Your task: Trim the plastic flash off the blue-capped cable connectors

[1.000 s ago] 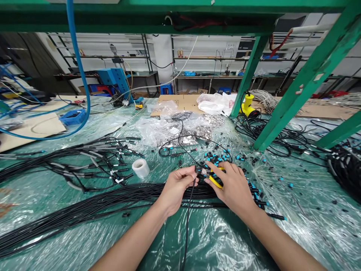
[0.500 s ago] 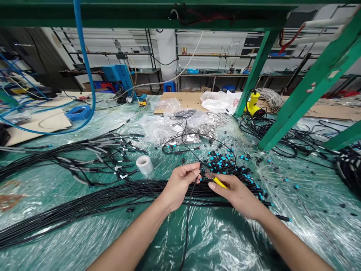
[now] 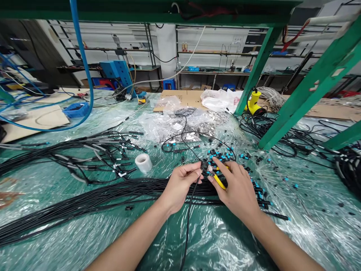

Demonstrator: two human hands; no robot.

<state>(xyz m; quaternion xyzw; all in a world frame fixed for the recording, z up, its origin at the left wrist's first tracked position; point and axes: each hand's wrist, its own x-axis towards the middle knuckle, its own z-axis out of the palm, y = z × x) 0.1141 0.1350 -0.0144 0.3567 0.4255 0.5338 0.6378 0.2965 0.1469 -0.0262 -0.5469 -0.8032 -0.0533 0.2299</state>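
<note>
Our right hand (image 3: 237,188) has risen from its lower, flatter position and now arches over the yellow-handled pliers (image 3: 219,181), its grip pressed closed around them, with the metal tip pointing toward our other hand. Our left hand (image 3: 180,186) sits just beside it, its grip pinching a black cable end (image 3: 204,166) between thumb and fingers, right at the pliers' tip. A thin black cable (image 3: 187,229) trails down from that spot across the counter (image 3: 310,226), which is covered in green sheeting under clear plastic. Both hands hover above a long bundle of black cables (image 3: 113,194), which lies across the counter and runs beneath our wrists. Just past our fingers is a scattered heap of small blue-and-black connectors (image 3: 218,156), with more strewn to the right. Farther left, a roll of clear tape (image 3: 143,163) stands on end beside a spread of black cables with white tags (image 3: 107,160). Beyond our hands lies a crumpled clear plastic bag (image 3: 169,128) holding silver foil pieces, with a loop of black cable resting on its near edge.
</note>
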